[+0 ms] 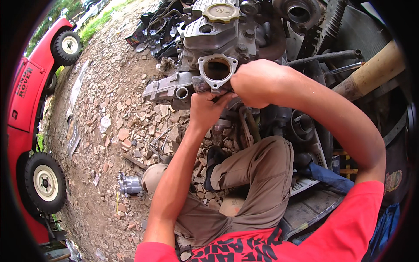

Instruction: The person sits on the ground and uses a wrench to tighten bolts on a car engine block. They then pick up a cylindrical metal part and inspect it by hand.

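Note:
A grey metal engine [211, 37] stands in front of me, with a tan oil filler cap [221, 12] on top. Facing me is its three-cornered flange [203, 69] around a wide round opening. My left hand [206, 111] is closed just below this flange, with thumb and fingertips brought together against the engine's underside. Beside the flange's lower right corner, my right hand [258, 84] is curled into a closed grip, its back toward me. Whatever the fingers of either hand pinch is hidden by the hands.
Broken stone covers the ground [109, 109]. A silver metal part [130, 185] lies by my knee. On the left stands a red off-road vehicle [26, 96]. Pipes and a thick pale tube [371, 70] crowd the right, and a blue cloth [325, 177] lies beside my leg.

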The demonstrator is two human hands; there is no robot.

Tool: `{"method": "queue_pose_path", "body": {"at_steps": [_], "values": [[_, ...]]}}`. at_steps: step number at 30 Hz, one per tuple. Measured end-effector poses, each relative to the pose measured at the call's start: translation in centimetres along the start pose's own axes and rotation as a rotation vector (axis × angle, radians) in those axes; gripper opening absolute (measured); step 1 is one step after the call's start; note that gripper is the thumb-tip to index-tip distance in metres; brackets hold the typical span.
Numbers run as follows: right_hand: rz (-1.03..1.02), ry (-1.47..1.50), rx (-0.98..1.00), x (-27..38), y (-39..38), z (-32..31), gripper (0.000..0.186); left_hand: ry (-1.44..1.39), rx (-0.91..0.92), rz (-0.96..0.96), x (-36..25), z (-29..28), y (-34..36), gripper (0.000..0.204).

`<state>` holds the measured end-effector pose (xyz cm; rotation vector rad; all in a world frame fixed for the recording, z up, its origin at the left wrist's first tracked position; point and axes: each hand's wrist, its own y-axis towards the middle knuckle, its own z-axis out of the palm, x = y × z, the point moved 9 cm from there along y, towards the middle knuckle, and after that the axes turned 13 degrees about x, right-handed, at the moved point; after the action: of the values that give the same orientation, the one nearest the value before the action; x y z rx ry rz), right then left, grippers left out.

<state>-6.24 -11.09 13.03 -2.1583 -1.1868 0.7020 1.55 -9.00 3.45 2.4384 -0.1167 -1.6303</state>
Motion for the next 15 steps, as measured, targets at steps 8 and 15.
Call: {"method": "queue_pose_path", "body": {"at_steps": [8,15], "values": [[-0.114,0.181,-0.130,-2.1,-0.3,1.6,0.015,0.019,-0.024,0.055,-0.2,0.5,0.4,0.018],[-0.244,0.502,-0.613,-4.7,-0.5,6.3,0.031,0.073,-0.026,0.035,-0.1,-0.3,-0.3,0.019]]}}
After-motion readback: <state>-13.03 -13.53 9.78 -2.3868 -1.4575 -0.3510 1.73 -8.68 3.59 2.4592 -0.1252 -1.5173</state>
